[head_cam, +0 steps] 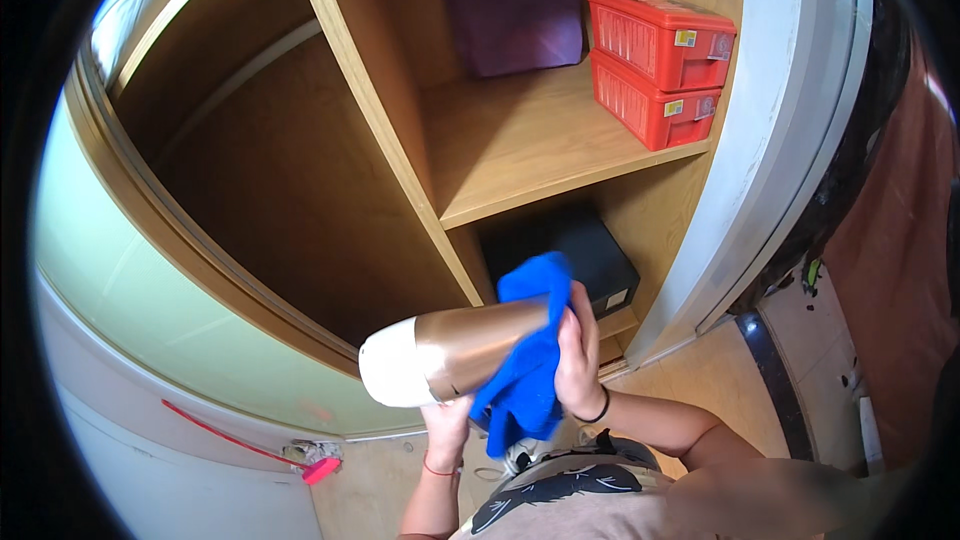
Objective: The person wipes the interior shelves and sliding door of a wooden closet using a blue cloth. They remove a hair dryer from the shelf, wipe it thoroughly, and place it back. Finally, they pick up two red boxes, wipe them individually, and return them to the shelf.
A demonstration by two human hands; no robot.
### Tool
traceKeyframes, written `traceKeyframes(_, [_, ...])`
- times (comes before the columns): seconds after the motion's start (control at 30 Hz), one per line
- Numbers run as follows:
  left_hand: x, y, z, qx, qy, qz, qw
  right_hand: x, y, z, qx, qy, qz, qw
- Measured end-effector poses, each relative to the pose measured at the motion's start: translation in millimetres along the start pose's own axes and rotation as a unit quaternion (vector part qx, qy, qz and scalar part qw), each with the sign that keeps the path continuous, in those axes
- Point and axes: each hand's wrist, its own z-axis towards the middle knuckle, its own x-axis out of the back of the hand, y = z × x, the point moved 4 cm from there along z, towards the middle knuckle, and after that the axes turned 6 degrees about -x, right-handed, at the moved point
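Observation:
A large gold cylindrical flask (472,349) with a rounded white end (391,361) lies nearly level in front of me. Its white end points left. From beneath, near that white end, my left hand (445,424) grips the flask; most of those fingers are behind it. My right hand (580,364) presses a blue cloth (525,382) around the flask's other end. The cloth drapes over that end and hangs below it, slightly blurred. A handle or any other parts under the cloth are hidden.
Before me is an open wooden cabinet. Its shelf (517,142) holds a purple bag (517,26) and two stacked red boxes (660,67). A black box (577,255) sits below. White door frame (757,165) stands right. A red-handled brush (321,471) is at lower left.

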Motion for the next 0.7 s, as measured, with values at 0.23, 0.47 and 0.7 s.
traceKeyframes(0.23, [-61.0, 19.2, -27.1, 0.027, 0.054, -0.154, 0.986, -5.3, 2.3, -6.7, 0.284, 0.069, -0.108, 0.950])
traceKeyframes(0.47, [-52.3, -4.2, -0.5, 0.201, -0.103, -0.355, 0.907, -15.4, -45.7, 34.9, -0.059, -0.168, 0.221, 0.959])
traceKeyframes(0.7, [-44.5, -47.4, 9.2, 0.246, -0.188, -0.569, 0.762, -32.0, -21.1, 33.0, -0.196, -0.218, 0.260, 0.920])
